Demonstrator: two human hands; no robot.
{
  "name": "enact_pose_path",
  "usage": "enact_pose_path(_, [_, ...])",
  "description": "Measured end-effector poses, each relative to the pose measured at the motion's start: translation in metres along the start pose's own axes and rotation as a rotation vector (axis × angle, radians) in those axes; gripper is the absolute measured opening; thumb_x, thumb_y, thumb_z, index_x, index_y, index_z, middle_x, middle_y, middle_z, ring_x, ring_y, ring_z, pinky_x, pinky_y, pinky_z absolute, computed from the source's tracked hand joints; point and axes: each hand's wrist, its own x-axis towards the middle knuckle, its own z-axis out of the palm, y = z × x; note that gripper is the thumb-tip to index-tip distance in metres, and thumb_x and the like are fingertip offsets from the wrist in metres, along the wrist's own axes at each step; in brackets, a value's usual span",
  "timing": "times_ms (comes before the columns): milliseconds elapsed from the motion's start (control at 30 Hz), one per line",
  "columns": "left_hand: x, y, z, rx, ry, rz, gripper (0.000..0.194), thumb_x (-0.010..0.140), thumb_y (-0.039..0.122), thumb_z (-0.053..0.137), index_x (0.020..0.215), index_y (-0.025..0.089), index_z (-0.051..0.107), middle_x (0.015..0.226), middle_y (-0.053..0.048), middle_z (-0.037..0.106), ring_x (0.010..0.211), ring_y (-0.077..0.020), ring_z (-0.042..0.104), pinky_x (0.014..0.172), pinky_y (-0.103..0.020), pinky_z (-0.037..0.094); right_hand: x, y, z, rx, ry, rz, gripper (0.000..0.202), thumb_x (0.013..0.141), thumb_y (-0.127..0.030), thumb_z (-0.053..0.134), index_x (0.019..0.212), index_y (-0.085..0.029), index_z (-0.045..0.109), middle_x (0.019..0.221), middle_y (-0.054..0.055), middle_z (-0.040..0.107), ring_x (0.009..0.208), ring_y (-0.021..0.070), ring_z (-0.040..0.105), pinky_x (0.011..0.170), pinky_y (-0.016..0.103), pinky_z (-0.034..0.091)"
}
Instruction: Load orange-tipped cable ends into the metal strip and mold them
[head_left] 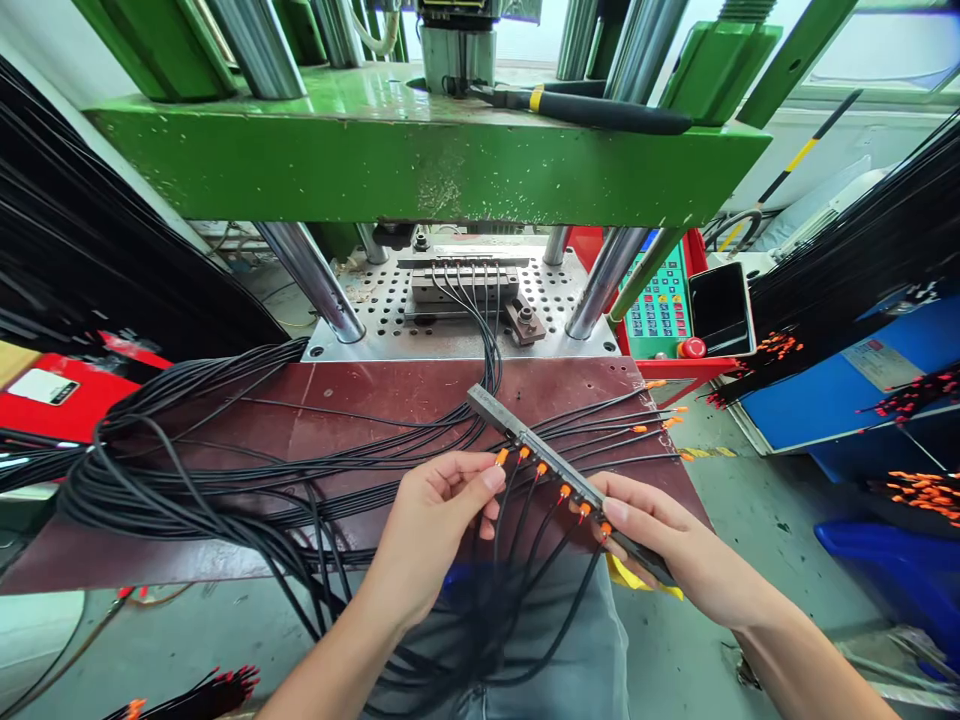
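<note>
My right hand [664, 525] is closed around the lower end of a long dark metal bar [496, 412], tilted down to the right over the bench edge. Several black cables with orange ends [541, 468] sit in a row along the bar's near side and hang toward my lap. With thumb and fingers, my left hand [435, 525] pinches a cable by its orange end [501, 457], close against the bar's upper part. Whether that end is seated in the bar, I cannot tell. Other loose black cables [585, 425] lie behind the bar, orange tips to the right.
Ahead stands a green press [435, 170] with a perforated metal bed [375, 310]. A second bar with cables [465, 280] sits on it. Cutters [611, 108] lie on top. A control panel [656, 305] is right; a cable bundle [135, 460] covers the brown bench's [360, 385] left.
</note>
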Motion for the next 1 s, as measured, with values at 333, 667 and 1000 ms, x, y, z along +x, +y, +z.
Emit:
enact_pose_path(333, [0.013,0.004,0.000,0.150,0.025,0.086,0.028,0.072,0.035,0.078,0.082,0.011,0.069,0.053,0.002,0.056,0.046,-0.0069,0.047,0.042,-0.017,0.042,0.000,0.001,0.002,-0.134,-0.014,-0.026,0.034,0.096,-0.053,0.048,0.098,-0.019,0.053,0.071,-0.005,0.037,0.057,0.0076,0.029,0.050,0.022,0.025])
enact_pose_path(667, [0.012,0.010,-0.001,0.152,-0.051,0.083,0.033,0.076,0.040,0.075,0.090,0.011,0.065,0.073,-0.001,0.062,0.061,-0.0084,0.055,0.058,-0.020,0.048,0.001,-0.006,-0.002,0.016,-0.032,0.039,0.035,0.095,-0.051,0.049,0.092,-0.017,0.057,0.060,-0.005,0.043,0.042,0.0045,0.028,0.043,0.023,0.017])
enact_pose_path(1000, [0.105,0.064,0.008,0.088,0.106,0.127,0.051,0.073,0.027,0.083,0.115,0.016,0.055,0.119,-0.010,0.058,0.107,-0.0159,0.056,0.093,-0.025,0.042,0.004,-0.030,-0.049,-0.219,0.278,-0.003,0.040,0.086,-0.059,0.060,0.094,-0.021,0.069,0.070,0.004,0.059,0.053,0.0132,0.046,0.044,0.024,0.033])
